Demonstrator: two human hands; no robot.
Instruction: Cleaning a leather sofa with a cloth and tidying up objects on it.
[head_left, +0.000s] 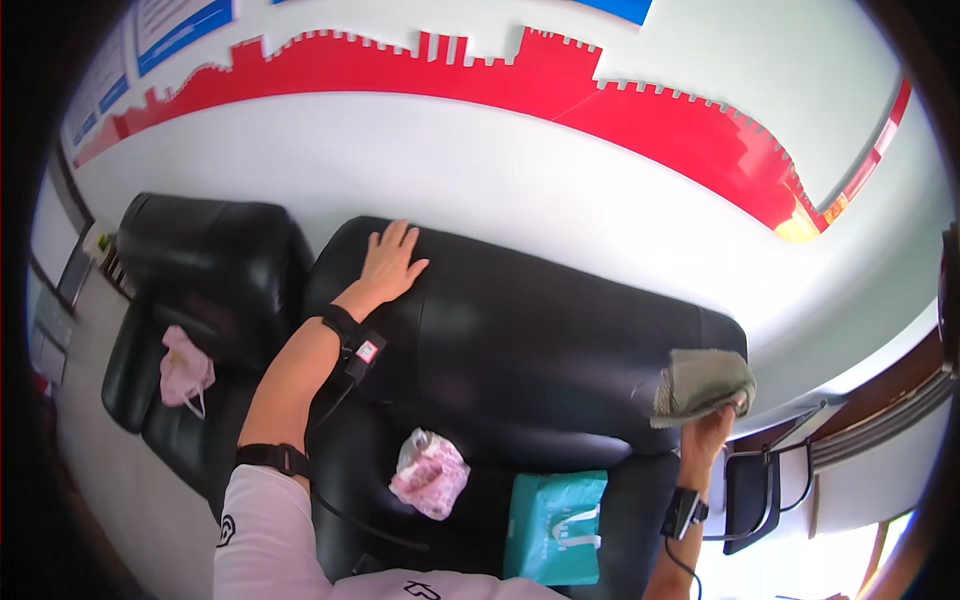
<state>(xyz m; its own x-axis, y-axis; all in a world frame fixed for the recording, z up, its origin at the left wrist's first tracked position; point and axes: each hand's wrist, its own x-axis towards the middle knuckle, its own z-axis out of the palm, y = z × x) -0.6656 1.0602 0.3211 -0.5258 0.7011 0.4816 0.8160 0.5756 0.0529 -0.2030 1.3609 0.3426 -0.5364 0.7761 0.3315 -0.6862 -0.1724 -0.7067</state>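
Note:
My left hand (391, 262) rests with spread fingers on the upper left corner of the black leather sofa's backrest (540, 322). At the right end of that backrest, my right hand (709, 433) grips a folded grey-green cloth (701, 384). The cloth lies against the backrest's right edge and covers most of my right fingers. Below, on the seat, sit a pink and white patterned bag (431, 476) and a teal carrier bag (551, 525) with white handles and writing on it.
Left of the sofa stands a black armchair (217, 247) with a pink bag (184, 367) on its seat. A white wall with a red wall decoration (450, 71) rises behind. A metal-framed black chair (754, 487) stands at right. Cables (367, 521) run from my wrist devices.

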